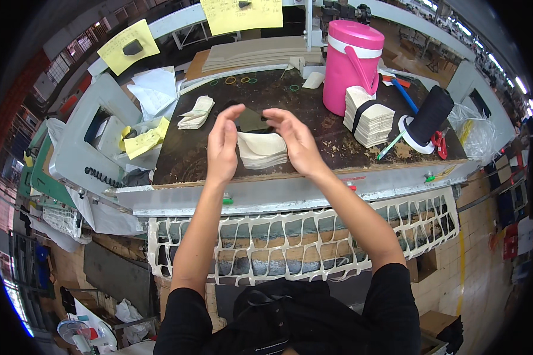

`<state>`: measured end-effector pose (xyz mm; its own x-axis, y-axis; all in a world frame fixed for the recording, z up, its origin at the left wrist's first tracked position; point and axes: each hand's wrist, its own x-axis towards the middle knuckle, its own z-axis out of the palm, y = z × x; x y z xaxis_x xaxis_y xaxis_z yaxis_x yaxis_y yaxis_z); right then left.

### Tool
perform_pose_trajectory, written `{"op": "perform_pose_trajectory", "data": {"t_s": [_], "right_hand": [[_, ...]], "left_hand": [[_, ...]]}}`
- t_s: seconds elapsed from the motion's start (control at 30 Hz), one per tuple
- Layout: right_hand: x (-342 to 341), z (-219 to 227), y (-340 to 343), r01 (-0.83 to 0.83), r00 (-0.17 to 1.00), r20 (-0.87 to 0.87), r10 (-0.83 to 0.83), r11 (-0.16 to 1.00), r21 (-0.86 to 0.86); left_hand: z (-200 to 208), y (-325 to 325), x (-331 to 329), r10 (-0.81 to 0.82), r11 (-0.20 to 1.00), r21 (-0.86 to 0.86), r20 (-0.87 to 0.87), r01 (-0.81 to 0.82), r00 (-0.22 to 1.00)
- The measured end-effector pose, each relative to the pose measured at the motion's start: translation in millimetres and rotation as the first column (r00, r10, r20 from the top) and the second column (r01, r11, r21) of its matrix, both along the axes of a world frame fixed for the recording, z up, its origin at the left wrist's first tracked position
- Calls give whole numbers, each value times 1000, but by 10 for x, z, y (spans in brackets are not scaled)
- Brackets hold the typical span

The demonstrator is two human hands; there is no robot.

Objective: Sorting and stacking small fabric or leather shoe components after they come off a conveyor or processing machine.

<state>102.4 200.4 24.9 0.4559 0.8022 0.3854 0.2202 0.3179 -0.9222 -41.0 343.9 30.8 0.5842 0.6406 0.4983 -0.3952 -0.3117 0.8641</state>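
Observation:
A small stack of cream fabric pieces (263,151) lies near the front of the dark, worn tabletop (186,157), its top piece curling up. My left hand (224,148) stands along the stack's left side, fingers stretched forward and a little curved. Along the right side is my right hand (295,139), palm turned inward, thumb and fingers apart. Both hands look open around the stack; whether they press on its edges I cannot tell. Just beyond it, between my fingertips, lies a dark, shiny flat object (251,120), partly hidden by my hands.
A smaller cream bundle (196,112) lies at left. To the right stand a pink jug (350,65), a strapped cream stack (370,118), a black thread cone (430,109) and red snips (439,144). A white lattice (314,222) hangs along the table's front.

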Motion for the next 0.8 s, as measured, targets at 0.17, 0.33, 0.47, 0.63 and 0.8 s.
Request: {"op": "perform_pose_trajectory", "data": {"t_s": [0.17, 0.33, 0.47, 0.63, 0.8], "right_hand": [[166, 190, -339, 69, 848, 522, -91, 996, 62], [155, 225, -403, 45, 850, 527, 7, 995, -85], [164, 259, -418, 30, 846, 530, 48, 990, -138], [202, 283, -349, -22, 496, 868, 6, 1000, 6], [87, 208, -328, -40, 598, 800, 47, 999, -29]], "left_hand": [[68, 16, -230, 15, 917, 392, -213, 72, 977], [61, 52, -376, 54, 872, 480, -294, 98, 954], [101, 84, -432, 89, 844, 531, -286, 80, 954], [293, 191, -381, -15, 802, 545, -388, 243, 922], [504, 360, -326, -135, 754, 505, -507, 421, 851]]}}
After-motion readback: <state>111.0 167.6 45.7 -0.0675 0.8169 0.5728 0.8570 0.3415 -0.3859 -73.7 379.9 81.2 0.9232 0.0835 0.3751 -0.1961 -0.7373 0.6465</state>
